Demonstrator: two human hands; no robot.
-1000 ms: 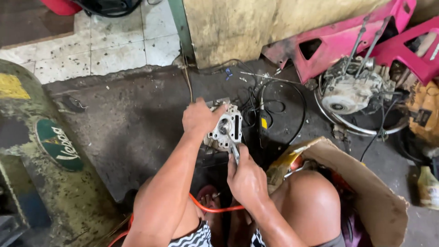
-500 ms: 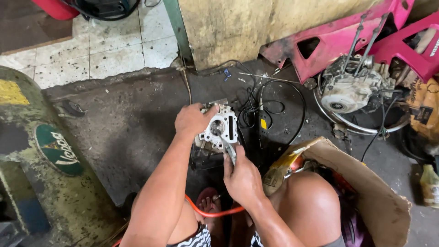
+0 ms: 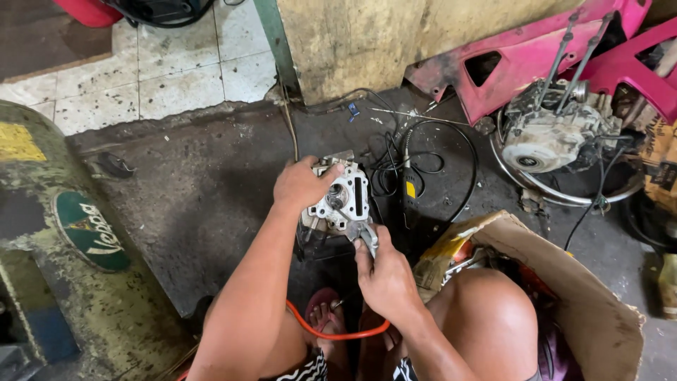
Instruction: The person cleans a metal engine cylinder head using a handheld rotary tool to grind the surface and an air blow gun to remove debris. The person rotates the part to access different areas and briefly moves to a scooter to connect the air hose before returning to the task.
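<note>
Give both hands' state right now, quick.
Left hand: closed over the metal engine part.
Right hand: closed on pliers touching that part.

The upper left portion of the cylinder head (image 3: pixel 343 200) is covered by the left hand (image 3: pixel 302 185). The handles of the pliers (image 3: pixel 365 235) are enclosed in the right hand (image 3: pixel 384 279); what the tips grip cannot be determined. The orange hose (image 3: pixel 338 333) is partly concealed behind the forearms and legs. The cardboard box (image 3: pixel 592 310) is cut off by the lower edge, and its contents are largely hidden by the knee. The engine (image 3: pixel 546 130) is partly obscured by pink panels (image 3: pixel 536 49), which are cut off by the upper edge. Objects at the right edge are too truncated to be identified.
</note>
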